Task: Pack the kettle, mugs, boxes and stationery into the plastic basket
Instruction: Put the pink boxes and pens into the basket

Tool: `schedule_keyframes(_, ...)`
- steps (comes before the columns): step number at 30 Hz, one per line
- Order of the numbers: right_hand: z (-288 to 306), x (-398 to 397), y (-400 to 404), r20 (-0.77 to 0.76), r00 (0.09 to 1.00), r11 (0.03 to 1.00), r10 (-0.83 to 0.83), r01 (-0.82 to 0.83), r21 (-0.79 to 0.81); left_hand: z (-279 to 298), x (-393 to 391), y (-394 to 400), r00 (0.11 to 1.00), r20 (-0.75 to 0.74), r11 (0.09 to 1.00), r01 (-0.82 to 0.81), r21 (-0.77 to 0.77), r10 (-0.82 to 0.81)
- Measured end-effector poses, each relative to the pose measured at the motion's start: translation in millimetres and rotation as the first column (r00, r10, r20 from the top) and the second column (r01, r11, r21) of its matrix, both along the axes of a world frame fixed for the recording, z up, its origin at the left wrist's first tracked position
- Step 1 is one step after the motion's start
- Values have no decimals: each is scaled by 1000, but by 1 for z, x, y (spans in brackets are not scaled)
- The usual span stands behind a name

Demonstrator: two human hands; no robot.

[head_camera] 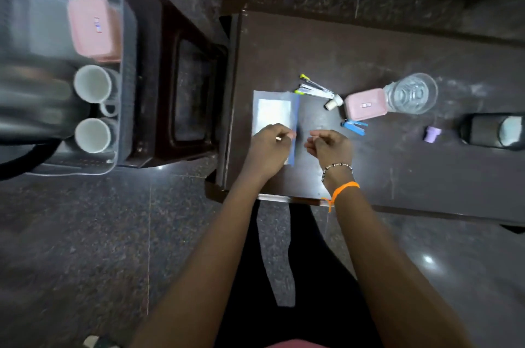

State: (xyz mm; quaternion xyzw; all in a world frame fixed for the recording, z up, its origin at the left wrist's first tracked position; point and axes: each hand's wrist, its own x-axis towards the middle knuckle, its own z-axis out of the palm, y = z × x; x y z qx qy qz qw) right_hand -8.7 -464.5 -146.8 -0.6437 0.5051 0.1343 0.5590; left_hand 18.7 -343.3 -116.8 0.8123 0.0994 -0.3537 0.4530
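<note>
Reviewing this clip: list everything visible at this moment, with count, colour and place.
plastic basket: one, grey, on stool at left
pink box: one, in basket
mugs: two, white, in basket
kettle: one, dark, blurred, in basket
zip pouch: one, clear with blue edge, on table
pens: a few, beside pouch
small pink box: one, on table
glass: one, clear, beside small box
stapler: one, blue
purple cap: one, on table
left hand: pinching pouch
right hand: curled by the pouch edge

mugs (92, 109) in basket (120, 35) (left), pouch (274, 111) on table (397, 171)
</note>
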Motion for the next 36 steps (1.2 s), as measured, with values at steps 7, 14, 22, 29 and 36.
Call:
schedule_keyframes(7,-36,-1,-103,-151,978,990,-141,143,6,-42,24,-92,938,126,935,295,198,-323)
schedule_keyframes(14,-80,30,-146,-303,952,999,-40,38,-10,-93,61,-122,669,-25,545,625,558,-742)
schedule_keyframes(22,-82,41,-158,-281,959,998,43,-26,63,-95,83,-146,607,-26,422,582,695,-794)
schedule_keyframes(29,-67,33,-146,-145,987,997,69,-66,28,-91,85,-130,719,113,589,457,667,-686)
schedule_keyframes(36,-32,27,-110,22,993,990,117,-114,-85,-59,62,-92,914,395,992,55,114,-96)
